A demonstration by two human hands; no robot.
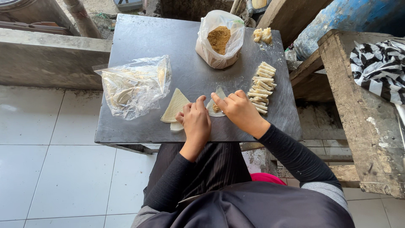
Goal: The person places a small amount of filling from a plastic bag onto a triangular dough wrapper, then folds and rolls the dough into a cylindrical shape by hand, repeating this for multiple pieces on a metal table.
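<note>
- Thin pale triangular wrapper [219, 93] with brown filling: mostly covered by both hands, only upper tip and a crumb patch showing.
- Right hand [239, 110] fingertips: tucked under, grip on the wrapper unclear.
- Left hand [196, 122] thumb: hidden, contact with the wrapper impossible to tell.
- Crumpled clear plastic bag [135, 86]: contents blurred by folds and glare.
- Black-and-white striped cloth [379, 67]: cut off by right edge.
- Blue painted barrel [354, 19]: cropped at top.

It looked like a home's back-yard cooking corner: a low dark table [139, 42] stood on white floor tiles [50, 169] beside a rough concrete ledge [42, 59], a weathered wooden bench [358, 126] and a blue barrel [337, 21], with pastry rolls [261, 86] laid out.
</note>
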